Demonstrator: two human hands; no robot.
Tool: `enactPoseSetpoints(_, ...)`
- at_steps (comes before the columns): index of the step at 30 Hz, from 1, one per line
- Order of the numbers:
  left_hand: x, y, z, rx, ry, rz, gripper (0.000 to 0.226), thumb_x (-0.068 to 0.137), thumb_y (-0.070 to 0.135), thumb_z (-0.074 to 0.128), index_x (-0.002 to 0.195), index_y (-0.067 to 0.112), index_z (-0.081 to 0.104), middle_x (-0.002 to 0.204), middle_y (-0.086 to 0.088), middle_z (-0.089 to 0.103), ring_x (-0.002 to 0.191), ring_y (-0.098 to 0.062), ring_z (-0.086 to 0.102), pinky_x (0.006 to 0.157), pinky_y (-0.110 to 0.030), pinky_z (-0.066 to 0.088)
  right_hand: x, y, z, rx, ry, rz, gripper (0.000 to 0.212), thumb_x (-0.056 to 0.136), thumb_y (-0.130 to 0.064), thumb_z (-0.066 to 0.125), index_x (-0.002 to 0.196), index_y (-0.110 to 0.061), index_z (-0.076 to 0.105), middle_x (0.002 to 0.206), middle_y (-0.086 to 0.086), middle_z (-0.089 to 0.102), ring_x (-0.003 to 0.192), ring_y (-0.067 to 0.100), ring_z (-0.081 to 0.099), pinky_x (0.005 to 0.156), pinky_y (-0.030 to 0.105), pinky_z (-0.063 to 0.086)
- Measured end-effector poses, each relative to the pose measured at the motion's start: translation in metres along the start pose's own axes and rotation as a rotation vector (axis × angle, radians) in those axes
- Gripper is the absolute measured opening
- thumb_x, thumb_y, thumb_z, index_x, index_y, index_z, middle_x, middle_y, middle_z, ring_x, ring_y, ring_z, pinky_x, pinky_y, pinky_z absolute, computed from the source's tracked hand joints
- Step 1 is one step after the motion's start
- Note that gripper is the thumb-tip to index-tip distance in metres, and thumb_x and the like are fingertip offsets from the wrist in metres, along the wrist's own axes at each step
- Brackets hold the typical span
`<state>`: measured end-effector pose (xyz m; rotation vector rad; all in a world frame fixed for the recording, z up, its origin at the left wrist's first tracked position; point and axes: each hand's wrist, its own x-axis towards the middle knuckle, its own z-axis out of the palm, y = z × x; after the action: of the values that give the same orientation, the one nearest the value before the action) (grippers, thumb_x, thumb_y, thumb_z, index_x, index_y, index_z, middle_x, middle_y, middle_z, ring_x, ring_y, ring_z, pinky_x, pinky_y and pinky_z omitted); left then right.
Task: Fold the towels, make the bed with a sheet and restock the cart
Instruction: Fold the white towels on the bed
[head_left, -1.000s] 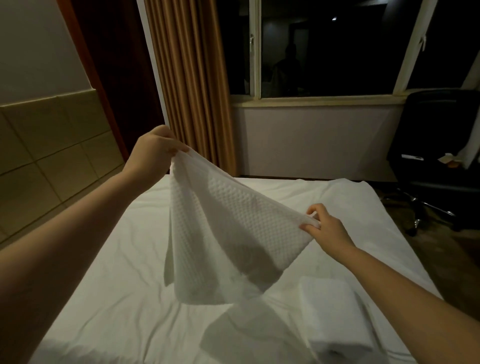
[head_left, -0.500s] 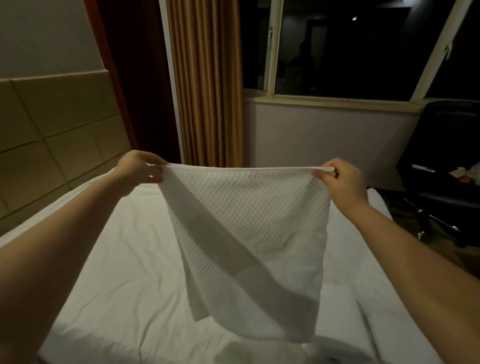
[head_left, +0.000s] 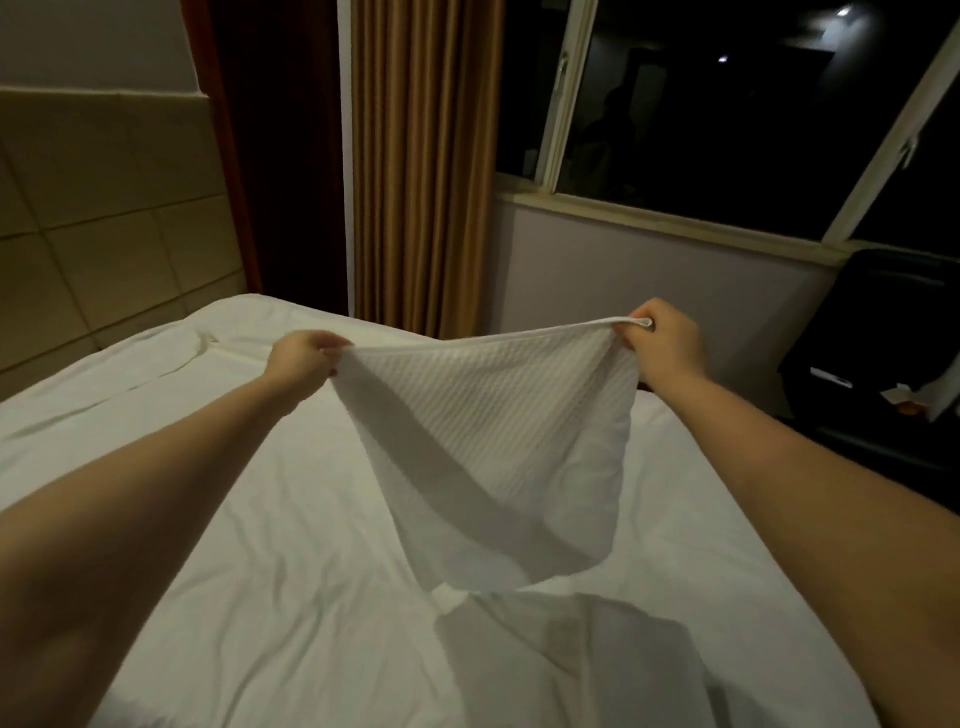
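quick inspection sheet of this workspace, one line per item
surface: bed under a wrinkled white sheet
job's things: white towel held spread, hanging over the bed
clutter: nothing seen
grippers: left hand and right hand each pinch a top corner of the towel
cables: nothing seen
surroundings: curtain, dark window, black chair at right, padded wall panels at left

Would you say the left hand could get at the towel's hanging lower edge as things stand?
Probably not yet: the left hand pinches one top corner of the towel and the right hand the other, so neither is free.
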<state>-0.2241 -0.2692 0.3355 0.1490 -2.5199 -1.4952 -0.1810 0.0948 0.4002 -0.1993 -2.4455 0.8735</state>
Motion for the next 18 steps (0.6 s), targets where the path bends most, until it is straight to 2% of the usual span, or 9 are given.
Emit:
enactPoseSetpoints(2,0.021,0.02,0.001,-0.007,0.095,0.071,0.031,0.093,-0.007,0.042,0.114,-0.001,0.064,0.104,-0.014,0.058,0.092,-0.025,0.054,0.084,-0.034,0.049,0.019,-0.004,0.001,0.087,0.061,0.026,0.011,0.09,-0.018,0.06,0.088,-0.007,0.062,0.085,0.006,0.058,0.079,0.02,0.051,0.059,0.029,0.036)
enactPoseSetpoints(4,0.038,0.038,-0.004,-0.106,0.136,0.095,0.028,0.093,-0.005,0.043,0.104,0.003,0.067,0.099,-0.014,0.059,0.088,-0.024,0.053,0.078,-0.033,0.047,0.027,-0.007,0.001,0.177,0.114,0.018,0.009,0.091,-0.018,0.059,0.089,-0.009,0.06,0.081,0.0,0.056,0.074,0.014,0.048,0.054,0.019,0.035)
enactPoseSetpoints(7,0.029,0.036,-0.014,-0.151,0.07,0.125,0.022,0.092,-0.002,0.049,0.09,0.013,0.065,0.08,-0.006,0.058,0.069,-0.016,0.049,0.061,-0.02,0.042,0.017,0.003,0.0,0.296,0.088,0.039,0.009,0.09,-0.021,0.063,0.086,-0.014,0.057,0.072,-0.01,0.051,0.065,0.003,0.044,0.054,0.011,0.034)
enactPoseSetpoints(8,0.017,0.029,-0.017,-0.143,0.016,0.136,0.024,0.092,-0.002,0.05,0.087,0.015,0.066,0.077,-0.004,0.056,0.065,-0.014,0.046,0.059,-0.018,0.039,0.009,0.013,0.0,0.319,0.047,0.055,0.01,0.09,-0.019,0.063,0.084,-0.014,0.056,0.071,-0.009,0.05,0.064,0.002,0.044,0.054,0.01,0.035)
enactPoseSetpoints(10,-0.015,0.011,-0.021,-0.177,-0.155,0.133,0.037,0.09,-0.005,0.05,0.078,0.023,0.07,0.081,-0.002,0.06,0.072,-0.013,0.053,0.066,-0.02,0.043,-0.015,0.037,-0.001,0.32,-0.06,0.084,0.012,0.089,-0.015,0.063,0.079,-0.013,0.056,0.071,-0.004,0.051,0.065,0.004,0.045,0.056,0.013,0.039)
enactPoseSetpoints(13,-0.064,-0.025,-0.017,-0.261,-0.428,0.017,0.049,0.087,-0.012,0.047,0.068,0.025,0.073,0.078,0.004,0.065,0.077,-0.012,0.06,0.067,-0.019,0.052,-0.065,0.082,0.005,0.293,-0.181,0.187,0.017,0.088,-0.014,0.065,0.075,-0.01,0.055,0.068,0.0,0.054,0.064,0.009,0.049,0.062,0.021,0.041)
enactPoseSetpoints(16,-0.111,-0.06,-0.005,-0.309,-0.595,-0.16,0.026,0.073,-0.001,0.061,0.067,0.021,0.073,0.07,0.001,0.065,0.067,-0.012,0.061,0.06,-0.019,0.052,-0.115,0.118,0.009,0.312,-0.292,0.324,0.026,0.086,-0.01,0.067,0.066,-0.013,0.052,0.063,0.006,0.052,0.061,0.017,0.049,0.062,0.027,0.041)
enactPoseSetpoints(18,-0.14,-0.082,-0.002,-0.308,-0.687,-0.274,0.017,0.065,0.006,0.06,0.07,0.016,0.072,0.069,-0.002,0.063,0.062,-0.011,0.06,0.057,-0.02,0.051,-0.144,0.135,0.008,0.305,-0.449,0.388,0.027,0.084,-0.007,0.069,0.063,-0.01,0.051,0.058,0.009,0.047,0.056,0.02,0.043,0.057,0.029,0.038)
